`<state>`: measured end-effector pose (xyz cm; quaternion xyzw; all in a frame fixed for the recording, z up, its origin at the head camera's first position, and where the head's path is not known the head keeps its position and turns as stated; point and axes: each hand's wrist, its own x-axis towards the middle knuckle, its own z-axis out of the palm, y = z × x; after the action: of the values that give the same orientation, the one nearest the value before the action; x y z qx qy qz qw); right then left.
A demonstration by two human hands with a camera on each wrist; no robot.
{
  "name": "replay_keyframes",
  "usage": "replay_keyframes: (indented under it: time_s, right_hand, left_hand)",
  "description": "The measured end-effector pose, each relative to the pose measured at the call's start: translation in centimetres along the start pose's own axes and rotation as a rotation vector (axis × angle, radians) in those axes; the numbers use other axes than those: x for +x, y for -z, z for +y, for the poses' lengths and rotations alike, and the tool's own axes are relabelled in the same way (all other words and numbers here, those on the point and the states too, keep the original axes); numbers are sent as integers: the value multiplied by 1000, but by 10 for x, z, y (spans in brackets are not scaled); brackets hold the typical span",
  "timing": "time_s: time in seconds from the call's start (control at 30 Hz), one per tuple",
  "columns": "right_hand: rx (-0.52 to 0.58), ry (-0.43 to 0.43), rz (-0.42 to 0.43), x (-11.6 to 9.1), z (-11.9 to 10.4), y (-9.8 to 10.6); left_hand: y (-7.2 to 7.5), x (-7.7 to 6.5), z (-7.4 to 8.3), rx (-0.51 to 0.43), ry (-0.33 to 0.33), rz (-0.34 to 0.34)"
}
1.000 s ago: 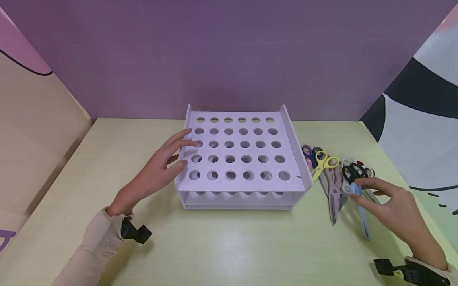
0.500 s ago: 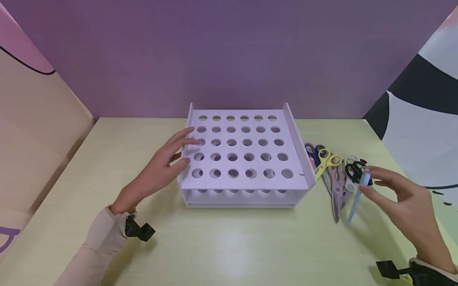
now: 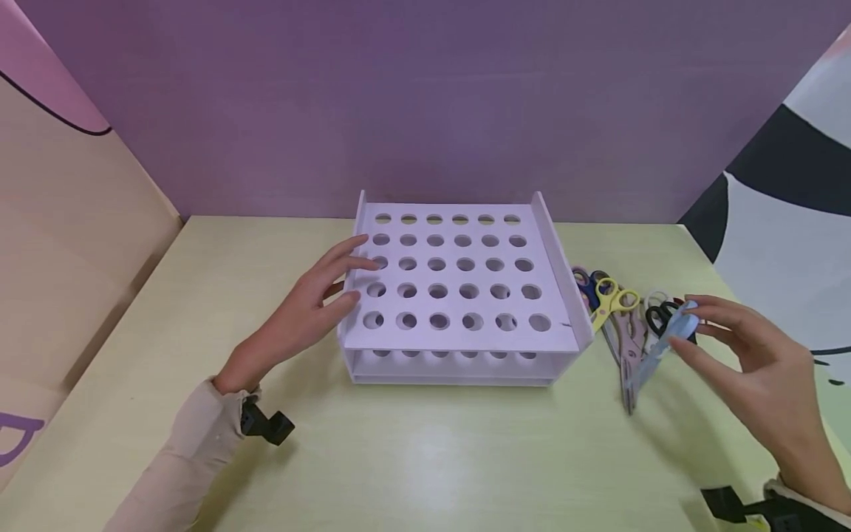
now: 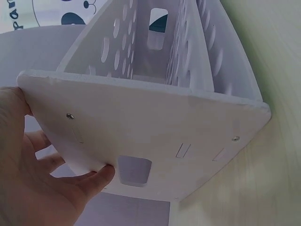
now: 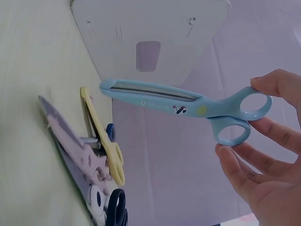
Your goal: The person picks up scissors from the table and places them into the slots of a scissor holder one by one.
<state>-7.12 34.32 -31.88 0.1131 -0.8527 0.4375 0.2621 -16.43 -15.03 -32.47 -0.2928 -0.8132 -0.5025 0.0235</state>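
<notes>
My left hand (image 3: 302,307) holds the left side panel of a white rack (image 3: 456,336) with rows of round holes, some digits over its top edge. In the left wrist view, another finger of that hand (image 4: 70,183) presses the panel's outer face (image 4: 155,127) beside a cut-out. Over on the right, my right hand (image 3: 758,369) pinches light-blue scissors (image 3: 668,340) by the handles, blades tilted down and left. The right wrist view shows these scissors (image 5: 174,101) with blades together, a panda picture on them, thumb and fingertips at the finger rings.
Beside the rack's right wall lies a pile of scissors: yellow ones (image 3: 605,299), pale pink ones (image 3: 628,351), black-handled ones (image 3: 654,318) and several more, overlapping. A purple wall (image 3: 439,103) stands behind the table (image 3: 425,451).
The light-blue scissors have risen from the pile's near side, and their blades have swung from pointing down to pointing down-left. The left hand keeps its place on the rack.
</notes>
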Motion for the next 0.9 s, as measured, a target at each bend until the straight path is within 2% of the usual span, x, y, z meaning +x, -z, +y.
replay_keyframes:
  time_s: [0.2, 0.4, 0.67, 0.8, 0.9]
  right_hand:
    - [-15, 31, -5, 6, -12, -2]
    - [-32, 118, -14, 17, -30, -2]
    - [-2, 176, 28, 31, -45, -1]
    - [25, 178, 43, 36, -51, -5]
    - [4, 174, 35, 38, -56, -8]
  left_hand:
    - [0, 0, 0, -10, -9, -4]
    - [-1, 0, 1, -10, 3, -6]
    - [-4, 2, 0, -28, -13, -11]
    - [-3, 1, 1, 8, -26, -10]
    - [-1, -2, 0, 25, -26, -11]
